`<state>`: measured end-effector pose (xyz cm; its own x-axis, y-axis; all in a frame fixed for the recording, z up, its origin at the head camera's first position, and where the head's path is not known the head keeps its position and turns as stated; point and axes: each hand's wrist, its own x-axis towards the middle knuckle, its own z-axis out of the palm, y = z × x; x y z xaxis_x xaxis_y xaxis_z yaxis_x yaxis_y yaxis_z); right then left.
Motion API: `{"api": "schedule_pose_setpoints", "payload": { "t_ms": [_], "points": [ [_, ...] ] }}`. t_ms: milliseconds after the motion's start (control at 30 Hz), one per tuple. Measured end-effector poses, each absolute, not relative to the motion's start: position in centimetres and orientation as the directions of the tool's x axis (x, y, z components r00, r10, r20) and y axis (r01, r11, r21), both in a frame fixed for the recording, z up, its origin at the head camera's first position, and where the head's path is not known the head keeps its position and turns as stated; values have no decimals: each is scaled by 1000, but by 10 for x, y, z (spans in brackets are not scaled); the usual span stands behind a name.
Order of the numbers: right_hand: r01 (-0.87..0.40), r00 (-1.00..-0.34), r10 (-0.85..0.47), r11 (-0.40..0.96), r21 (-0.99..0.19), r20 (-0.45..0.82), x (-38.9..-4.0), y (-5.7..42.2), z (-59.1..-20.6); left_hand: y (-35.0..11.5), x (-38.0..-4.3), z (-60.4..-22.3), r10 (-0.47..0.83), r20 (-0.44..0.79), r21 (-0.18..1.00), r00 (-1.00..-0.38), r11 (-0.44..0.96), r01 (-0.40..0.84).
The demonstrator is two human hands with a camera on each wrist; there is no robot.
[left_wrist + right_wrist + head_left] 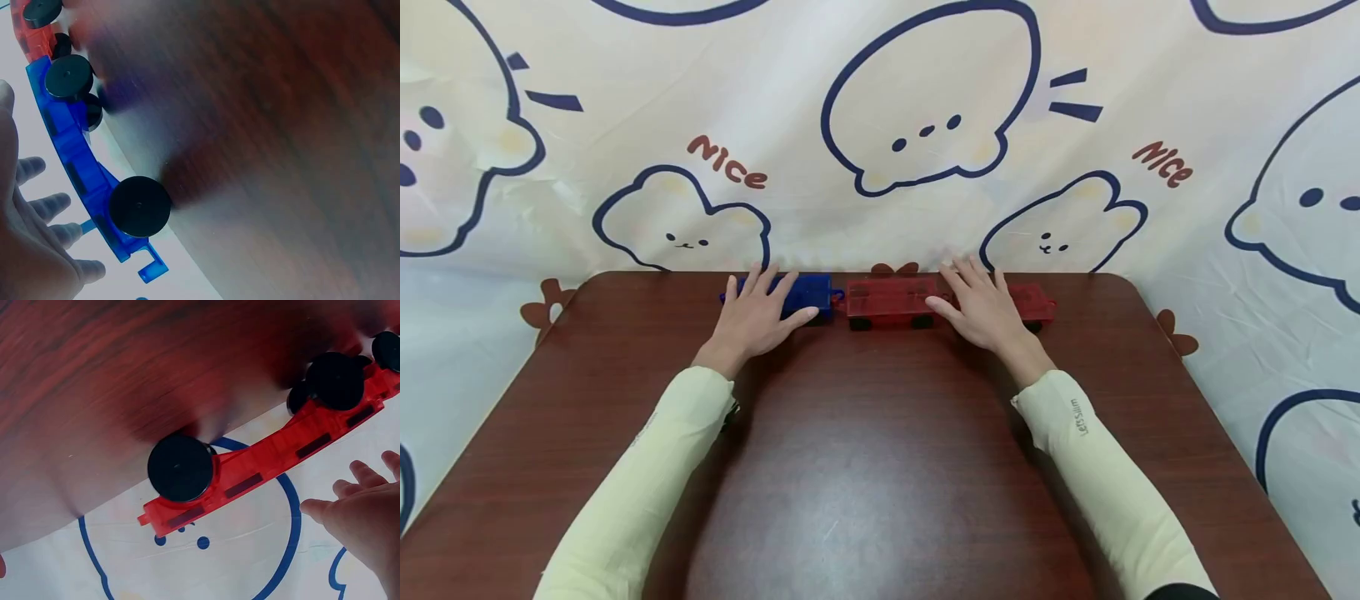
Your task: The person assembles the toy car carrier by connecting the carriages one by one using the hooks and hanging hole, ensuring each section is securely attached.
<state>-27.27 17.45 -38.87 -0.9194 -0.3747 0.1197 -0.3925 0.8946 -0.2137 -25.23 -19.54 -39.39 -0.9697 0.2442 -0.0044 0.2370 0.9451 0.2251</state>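
Three see-through toy wagon bases with black wheels stand in a row at the table's far edge. On the left is a blue wagon (814,290), beside a red wagon (887,300), with another red wagon (1036,302) at the right. My left hand (752,318), fingers spread, is over the blue wagon and hides part of it. The left wrist view has the blue wagon (78,169) next to the fingers, its hook at one end. My right hand (985,312) spreads over the right red wagon. In the right wrist view, fingers lie beside that wagon (269,459); contact is unclear.
The dark brown wooden table (880,458) has rounded far corners. A white cloth (797,125) with cartoon outlines hangs right behind its far edge and down both sides.
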Motion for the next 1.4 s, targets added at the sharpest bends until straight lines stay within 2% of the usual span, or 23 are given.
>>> {"api": "schedule_pose_setpoints", "payload": {
  "t_ms": [633,1067,1400],
  "points": [
    [-428,-904,-417,870,-244,99,-276,152,-392,-198,-256,-394,236,-35,220,-971,950,223],
    [-455,-890,-450,872,-182,68,-278,137,-393,-199,-258,-398,222,-65,217,-973,955,203],
    [-451,-891,-450,871,-195,51,-280,128,-395,-197,-258,-396,223,-65,201,-973,958,206]
  ]
}}
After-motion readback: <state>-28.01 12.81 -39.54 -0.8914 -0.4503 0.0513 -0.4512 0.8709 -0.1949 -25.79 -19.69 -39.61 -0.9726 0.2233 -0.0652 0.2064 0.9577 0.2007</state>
